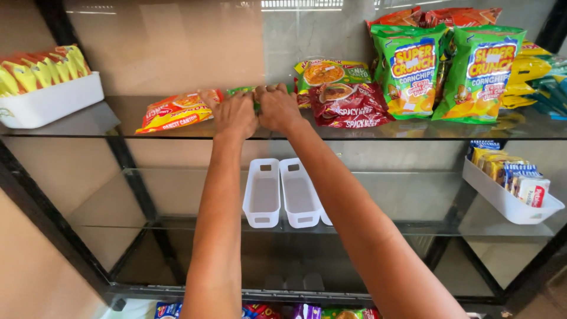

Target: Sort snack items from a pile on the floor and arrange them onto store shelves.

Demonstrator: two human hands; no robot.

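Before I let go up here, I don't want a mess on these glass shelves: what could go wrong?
1. Both hands, left and right, cover a green packet between other noodle packs; pulling back could drag the orange packet off the glass shelf edge.
2. The red packets are stacked loosely and may slide.
3. The upright green chip bags lean and might topple forward if bumped.

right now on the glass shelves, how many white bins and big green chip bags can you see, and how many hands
White bins holding packets: 2, one at the top left, one at the right
Empty white bins on the middle shelf: 2 in full view
Big green chip bags: 2
Hands: 2, left hand and right hand
Total: 8
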